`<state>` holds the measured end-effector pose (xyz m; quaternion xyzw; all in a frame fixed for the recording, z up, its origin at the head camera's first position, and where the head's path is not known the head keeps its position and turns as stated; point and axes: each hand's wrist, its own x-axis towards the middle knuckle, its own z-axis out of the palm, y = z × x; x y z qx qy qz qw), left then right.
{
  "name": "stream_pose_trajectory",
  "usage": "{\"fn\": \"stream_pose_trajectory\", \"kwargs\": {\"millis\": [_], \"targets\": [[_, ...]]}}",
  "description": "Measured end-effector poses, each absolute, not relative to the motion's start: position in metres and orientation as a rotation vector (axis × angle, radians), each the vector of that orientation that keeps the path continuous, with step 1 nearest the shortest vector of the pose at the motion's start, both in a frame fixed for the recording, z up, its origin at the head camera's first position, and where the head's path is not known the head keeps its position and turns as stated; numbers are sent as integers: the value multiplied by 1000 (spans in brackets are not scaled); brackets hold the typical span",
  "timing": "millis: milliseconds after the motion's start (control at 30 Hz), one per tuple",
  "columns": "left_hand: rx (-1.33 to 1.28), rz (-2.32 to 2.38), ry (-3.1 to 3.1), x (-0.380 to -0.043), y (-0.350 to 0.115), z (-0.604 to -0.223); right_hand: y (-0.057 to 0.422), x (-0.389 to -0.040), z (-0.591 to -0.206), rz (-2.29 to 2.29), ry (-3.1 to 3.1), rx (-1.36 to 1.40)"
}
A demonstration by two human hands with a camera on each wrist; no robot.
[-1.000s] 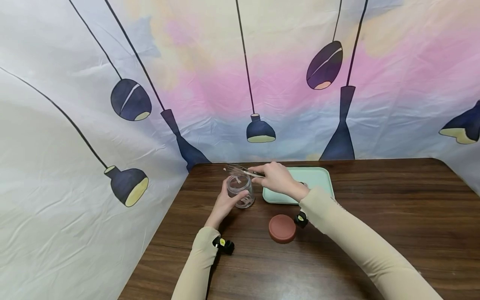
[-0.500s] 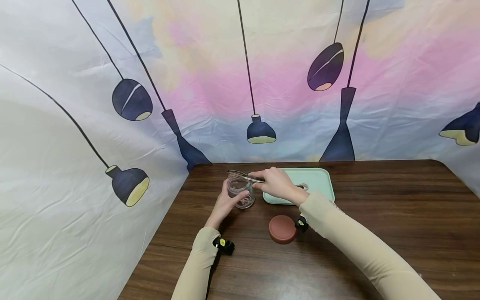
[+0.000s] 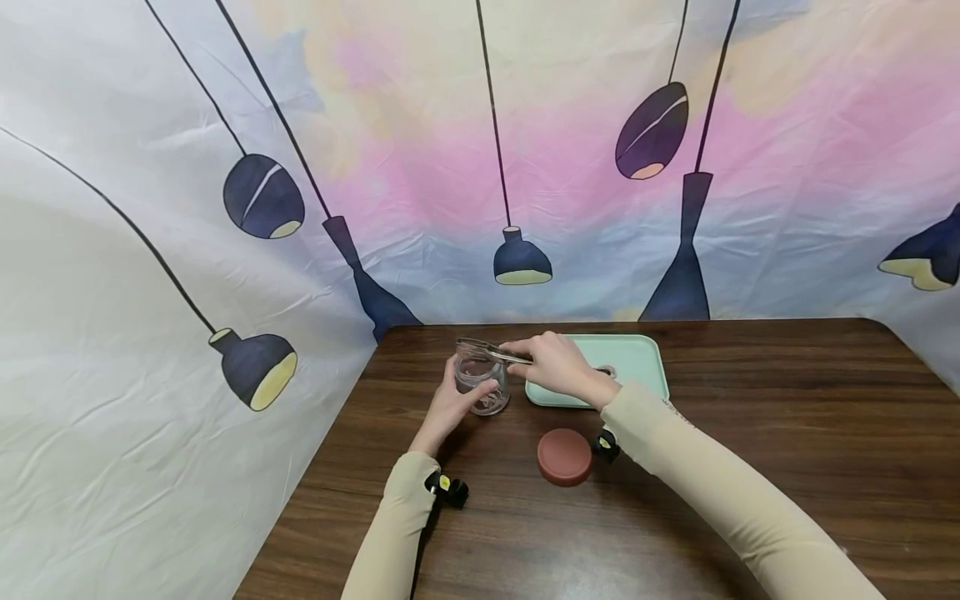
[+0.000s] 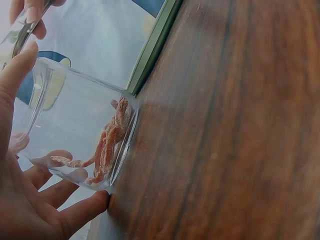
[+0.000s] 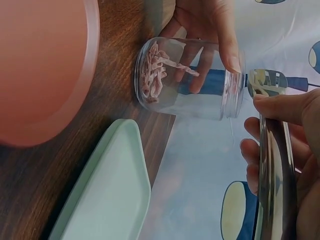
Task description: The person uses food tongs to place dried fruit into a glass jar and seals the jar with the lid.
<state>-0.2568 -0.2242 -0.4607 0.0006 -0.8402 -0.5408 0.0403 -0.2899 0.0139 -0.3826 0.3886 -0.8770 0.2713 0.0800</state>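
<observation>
My left hand (image 3: 452, 402) holds an upright clear jar (image 5: 207, 106) on the table, thumb on the near side and fingers around the far side. Reddish-brown, wrinkled strips (image 4: 107, 142) like dried meat lie in a small heap on the jar's bottom; one leans up against the wall. Metal serving tongs (image 5: 275, 165) are in my right hand (image 3: 557, 363), gripped between thumb and fingers. Their broad slotted end lies over the jar's open mouth, and no strip shows in it in the right wrist view.
A pale green tray (image 3: 637, 358) lies right of the jar, partly behind my right hand. The round reddish lid (image 3: 564, 456) rests on the brown wooden table (image 3: 750, 417) in front of the tray. A cloth printed with lamps (image 3: 585, 200) hangs behind.
The tongs have come slightly down and right, closer over the jar's mouth. A pale strip at the mouth and a small bit at the tongs' tip no longer show there. The left hand has stayed put.
</observation>
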Motion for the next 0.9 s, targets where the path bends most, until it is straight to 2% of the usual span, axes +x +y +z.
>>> {"fn": "stream_pose_trajectory", "kwargs": {"millis": [767,900], "targets": [[-41,-1596,-2549,-256,-224,-460,73,-303,-373,765,-2901,944],[-62,-1618,-2565,-242,-215,-439,85,-305,-374,805,-2914,933]]}}
